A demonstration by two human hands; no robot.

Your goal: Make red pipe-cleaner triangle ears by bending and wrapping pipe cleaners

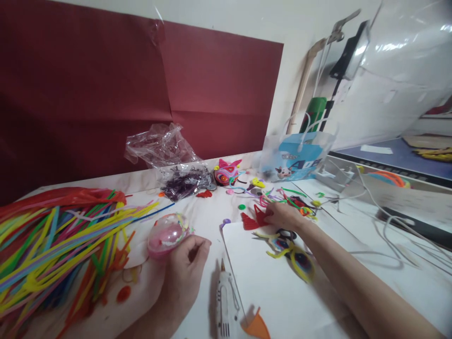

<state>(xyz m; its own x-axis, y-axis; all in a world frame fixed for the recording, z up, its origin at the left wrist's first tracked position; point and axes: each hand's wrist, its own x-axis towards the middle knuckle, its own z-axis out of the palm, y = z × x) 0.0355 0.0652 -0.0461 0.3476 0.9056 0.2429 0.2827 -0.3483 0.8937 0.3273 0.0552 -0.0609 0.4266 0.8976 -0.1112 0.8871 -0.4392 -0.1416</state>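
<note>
My right hand [282, 215] reaches over the white paper [247, 249], its fingertips closed on a red pointed piece [260, 215]. A second red piece [249, 221] lies just left of it. My left hand [189, 259] is curled beside a pink transparent ball [165, 235] with colourful trim; whether its fingers grip anything is hidden. Below my right hand are scissors and a yellow-edged fuzzy piece [300, 263] with a dark centre. Between my hands lies a white glue gun [226, 301], its tip pointing away from me.
Many coloured pipe cleaners [45, 245] cover the left side. Behind are a clear plastic bag [183, 181], a decorated pink head [226, 173] and a blue-white bag [296, 157]. White cables [391, 226] run across the right. An orange piece [257, 326] sits at the front.
</note>
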